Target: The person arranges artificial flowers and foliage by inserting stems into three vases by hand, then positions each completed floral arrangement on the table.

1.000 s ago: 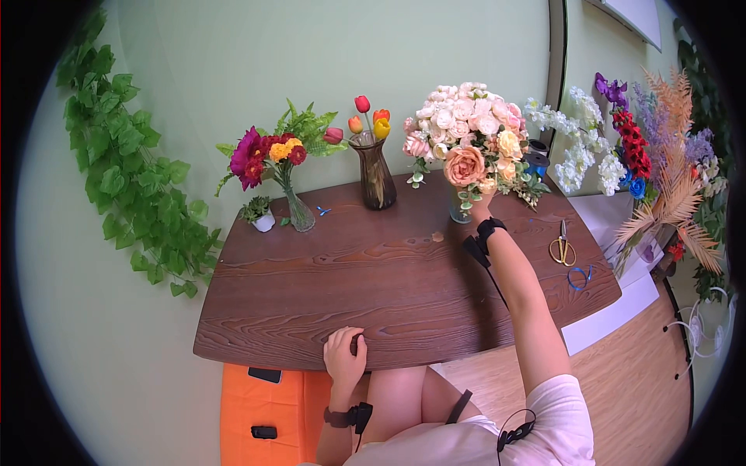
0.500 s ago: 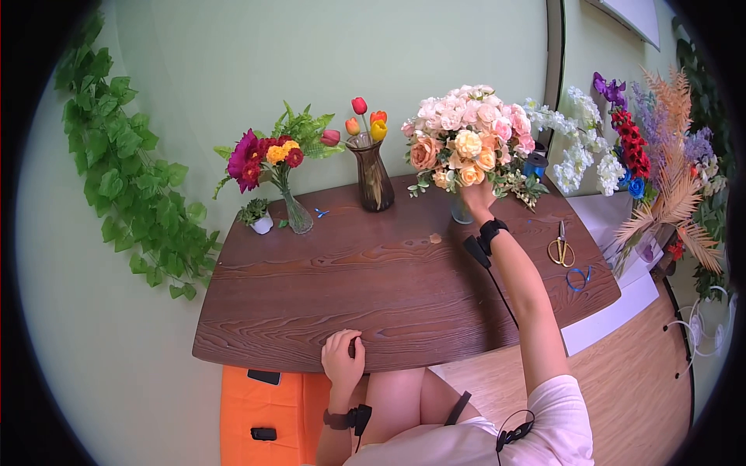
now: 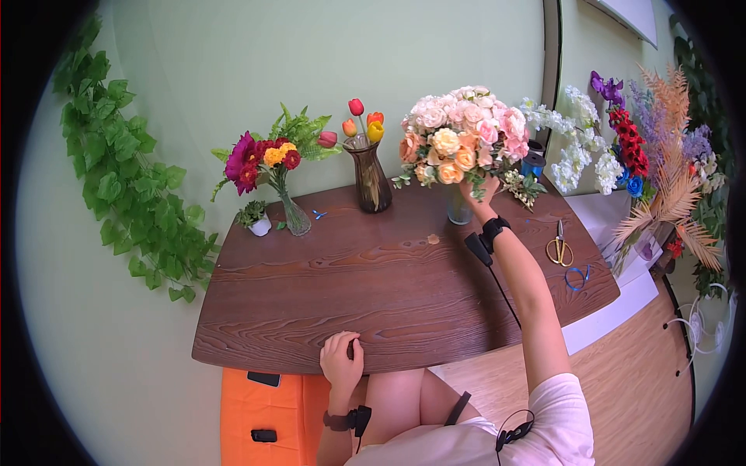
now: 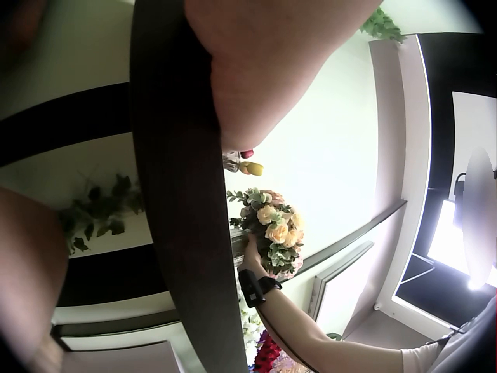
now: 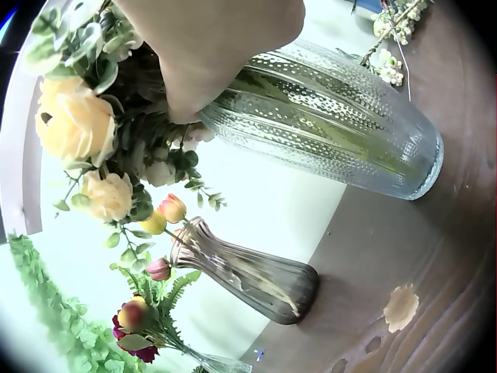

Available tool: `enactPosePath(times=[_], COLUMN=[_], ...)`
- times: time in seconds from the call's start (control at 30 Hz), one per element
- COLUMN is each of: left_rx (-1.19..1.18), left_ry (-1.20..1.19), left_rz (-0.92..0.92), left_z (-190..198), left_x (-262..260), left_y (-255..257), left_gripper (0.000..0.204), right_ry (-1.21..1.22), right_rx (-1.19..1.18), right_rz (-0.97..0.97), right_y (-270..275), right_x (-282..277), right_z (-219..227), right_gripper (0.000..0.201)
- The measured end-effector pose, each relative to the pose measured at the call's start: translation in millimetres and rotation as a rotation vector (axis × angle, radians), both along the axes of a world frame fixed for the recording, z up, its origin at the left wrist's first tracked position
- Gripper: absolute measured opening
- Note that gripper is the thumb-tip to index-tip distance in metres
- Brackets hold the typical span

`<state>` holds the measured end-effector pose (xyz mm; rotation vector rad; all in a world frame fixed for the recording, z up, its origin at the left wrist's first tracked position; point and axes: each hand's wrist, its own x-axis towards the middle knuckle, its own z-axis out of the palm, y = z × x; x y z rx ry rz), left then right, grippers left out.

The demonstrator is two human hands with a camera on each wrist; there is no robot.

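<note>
A large bouquet of pink and peach roses point(image 3: 466, 136) stands in a clear textured vase point(image 3: 458, 211) at the table's back right. My right hand point(image 3: 482, 193) grips the bouquet just below the blooms, at the vase's mouth. In the right wrist view, the hand point(image 5: 221, 47) covers part of the ribbed vase point(image 5: 334, 120), and its thumb lies by the rim; the other fingers are hidden. The left hand point(image 3: 342, 361) rests on the table's front edge with its fingers loosely bent, holding nothing.
On the table point(image 3: 326, 295), a dark vase with tulips point(image 3: 371, 179), a vase of purple and yellow flowers point(image 3: 291, 206) and a small succulent point(image 3: 255, 217) stand left of the bouquet. Scissors point(image 3: 559, 245), a blue loop point(image 3: 576, 278) and a blue spool point(image 3: 533, 161) lie or stand at the right.
The bouquet has turned, bringing different blooms to the front; the large peach rose has moved to the left side. The vase stays in about the same place. The left hand has barely moved.
</note>
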<state>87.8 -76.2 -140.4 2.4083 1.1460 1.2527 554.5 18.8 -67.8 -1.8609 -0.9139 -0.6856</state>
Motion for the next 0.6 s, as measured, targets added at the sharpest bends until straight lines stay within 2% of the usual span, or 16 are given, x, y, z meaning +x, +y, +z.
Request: enactPosePath(times=[0.03,0.07,0.1,0.2,0.3,0.33,0.37,0.43,0.5,0.57,0.6], left_rx=[0.001,0.000,-0.002,-0.003,0.009,0.010,0.010,0.011,0.013,0.009,0.007], left_ry=[0.000,-0.001,-0.002,-0.014,-0.012,-0.014,-0.013,-0.012,-0.009,-0.007,-0.006], left_rz=[0.001,0.003,0.004,0.001,0.004,0.001,0.004,0.008,0.014,0.016,0.017], left_z=[0,0,0,2,1,1,1,1,1,1,2], left_x=[0,-1,-1,0,0,0,0,0,0,1,1], left_y=[0,0,-1,-1,-1,-1,-1,-1,0,-1,-2], left_gripper=[0.011,0.011,0.011,0.010,0.010,0.010,0.010,0.010,0.010,0.010,0.009], right_ry=[0.026,0.033,0.032,0.119,0.137,0.164,0.163,0.038,0.022,0.106,0.107], right_rx=[-0.117,-0.021,-0.020,0.168,0.199,0.080,0.081,0.034,0.062,0.076,0.076], right_rz=[-0.181,-0.108,-0.107,-0.143,-0.088,-0.136,-0.138,-0.159,-0.125,0.037,0.035], right_y=[-14,-6,-6,-8,-21,-26,-25,-22,-19,-14,-17], right_x=[-20,-9,-14,-34,-51,-60,-57,-52,-45,-34,-38], right_z=[18,3,6,21,35,43,40,35,28,22,24], right_gripper=[0.033,0.043,0.043,0.077,0.075,0.073,0.073,0.070,0.066,0.063,0.063])
